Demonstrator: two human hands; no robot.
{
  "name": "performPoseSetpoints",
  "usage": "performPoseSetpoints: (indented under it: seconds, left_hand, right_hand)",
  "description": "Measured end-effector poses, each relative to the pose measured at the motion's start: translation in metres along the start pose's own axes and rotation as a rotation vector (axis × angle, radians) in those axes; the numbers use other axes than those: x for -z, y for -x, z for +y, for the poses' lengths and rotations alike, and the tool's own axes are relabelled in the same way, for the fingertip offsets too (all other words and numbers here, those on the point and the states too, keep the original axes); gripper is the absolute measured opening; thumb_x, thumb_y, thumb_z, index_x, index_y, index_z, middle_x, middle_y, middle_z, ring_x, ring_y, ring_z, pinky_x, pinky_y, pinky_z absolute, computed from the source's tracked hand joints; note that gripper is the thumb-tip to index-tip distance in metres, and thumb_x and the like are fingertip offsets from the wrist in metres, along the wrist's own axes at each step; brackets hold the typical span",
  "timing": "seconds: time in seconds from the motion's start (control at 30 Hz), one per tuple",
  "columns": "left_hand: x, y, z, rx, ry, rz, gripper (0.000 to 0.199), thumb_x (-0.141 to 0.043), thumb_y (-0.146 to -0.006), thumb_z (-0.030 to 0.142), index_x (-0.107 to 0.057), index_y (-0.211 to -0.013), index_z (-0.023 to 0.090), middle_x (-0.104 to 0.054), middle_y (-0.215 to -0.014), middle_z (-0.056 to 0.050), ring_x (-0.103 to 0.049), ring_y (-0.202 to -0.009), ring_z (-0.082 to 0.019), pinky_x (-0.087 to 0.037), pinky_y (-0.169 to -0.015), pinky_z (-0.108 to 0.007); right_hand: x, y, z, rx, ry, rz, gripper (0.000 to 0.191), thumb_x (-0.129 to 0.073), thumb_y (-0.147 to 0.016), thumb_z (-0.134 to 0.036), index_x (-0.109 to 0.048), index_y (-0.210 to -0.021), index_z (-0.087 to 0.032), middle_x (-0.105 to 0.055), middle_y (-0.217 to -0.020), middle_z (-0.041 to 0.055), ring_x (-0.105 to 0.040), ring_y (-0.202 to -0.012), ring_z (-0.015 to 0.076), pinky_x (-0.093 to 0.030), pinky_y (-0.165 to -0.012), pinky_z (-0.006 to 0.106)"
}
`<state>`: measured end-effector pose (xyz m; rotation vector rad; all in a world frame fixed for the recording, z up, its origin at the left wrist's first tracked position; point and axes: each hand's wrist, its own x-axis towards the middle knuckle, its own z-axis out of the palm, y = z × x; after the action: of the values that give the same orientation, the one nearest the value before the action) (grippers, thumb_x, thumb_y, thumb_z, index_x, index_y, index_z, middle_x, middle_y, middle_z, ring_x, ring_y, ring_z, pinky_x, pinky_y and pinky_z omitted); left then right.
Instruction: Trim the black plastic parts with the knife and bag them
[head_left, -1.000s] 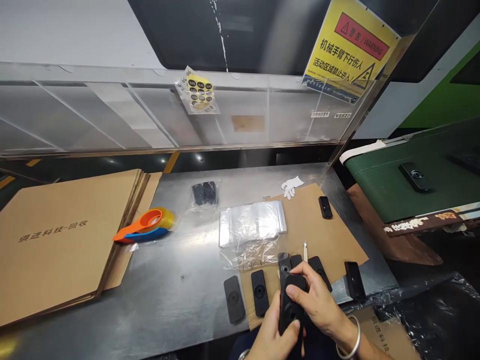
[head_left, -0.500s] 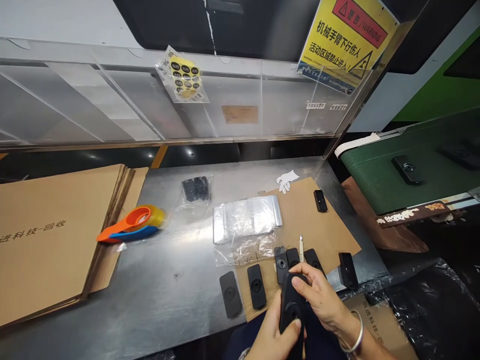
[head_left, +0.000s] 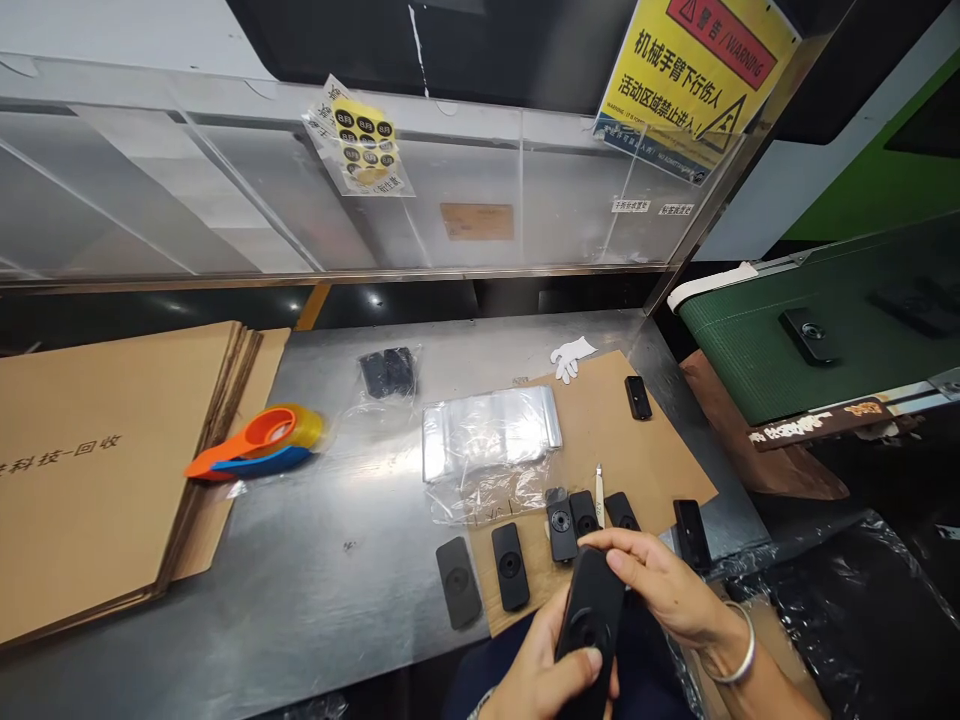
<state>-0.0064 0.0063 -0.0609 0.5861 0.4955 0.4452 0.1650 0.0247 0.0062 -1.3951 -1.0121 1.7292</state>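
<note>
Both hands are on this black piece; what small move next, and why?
I'd probably slide the left hand's thumb slightly down, off the edge of the round recess. The thumb tip sits right against it, partly hiding that face, while the right hand's fingers touch the black piece's upper end and should help steady it.

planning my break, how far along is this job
Looks done: perhaps the two dark pieces inside a clear bag, though I can't tell if they're finished. In hand: one black part, held by the left hand and right hand. Probably left: the loose black parts nearby and those on the green belt.
</note>
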Motion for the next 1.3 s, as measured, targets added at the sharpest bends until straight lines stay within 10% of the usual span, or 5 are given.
performPoseSetpoints:
  seconds: [0.37,0.57,0.8,1.0,1.3]
  left_hand:
    - [-0.01,0.003,-0.004,-0.029,-0.266,0.161,0.074,-0.06,-0.068,0.052,-0.033,-0.126,0.016,-0.06,-0.066,-0.003,-0.053,-0.049,-0.013,-0.043,-0.047,-0.026]
    - [-0.011,0.003,0.005,0.116,0.011,0.032,0.078,-0.067,-0.06,0.051,-0.034,-0.121,0.015,-0.062,-0.059,-0.003,-0.05,-0.041,-0.011,-0.037,-0.04,-0.021]
    - [-0.019,0.006,0.007,0.039,-0.135,0.17,0.077,-0.065,-0.066,0.05,-0.03,-0.126,0.016,-0.06,-0.065,-0.002,-0.052,-0.05,-0.011,-0.043,-0.05,-0.024]
    - [-0.013,0.006,0.014,0.121,-0.031,0.021,0.08,-0.065,-0.065,0.05,-0.027,-0.127,0.016,-0.061,-0.062,-0.003,-0.052,-0.045,-0.011,-0.037,-0.044,-0.022]
    - [-0.012,0.001,-0.006,-0.017,-0.165,0.099,0.078,-0.061,-0.068,0.053,-0.026,-0.127,0.015,-0.059,-0.061,-0.002,-0.051,-0.043,-0.011,-0.041,-0.044,-0.023]
  right_hand:
    - [-0.013,-0.012,0.013,0.041,0.107,0.12,0.037,-0.048,-0.084,-0.048,-0.049,-0.066,-0.016,-0.037,-0.058,-0.0061,-0.034,-0.053,0.008,-0.03,-0.05,0.02]
    - [-0.002,0.0,0.001,-0.057,-0.076,-0.075,0.037,-0.06,-0.076,-0.044,-0.059,-0.102,-0.018,-0.058,-0.085,0.0019,-0.052,-0.076,0.0139,-0.039,-0.071,0.026]
    - [-0.012,-0.009,0.016,-0.024,-0.013,0.111,0.038,-0.048,-0.083,-0.05,-0.057,-0.072,-0.015,-0.042,-0.057,-0.005,-0.039,-0.052,0.0081,-0.032,-0.05,0.02]
    - [0.001,0.006,0.0,-0.008,-0.012,-0.135,0.046,-0.064,-0.074,-0.039,-0.053,-0.114,-0.021,-0.057,-0.098,0.0026,-0.052,-0.089,0.0163,-0.04,-0.08,0.028]
    - [-0.015,-0.005,0.015,0.048,0.157,0.15,0.035,-0.047,-0.083,-0.048,-0.056,-0.077,-0.015,-0.044,-0.066,-0.0023,-0.04,-0.062,0.0109,-0.035,-0.056,0.023]
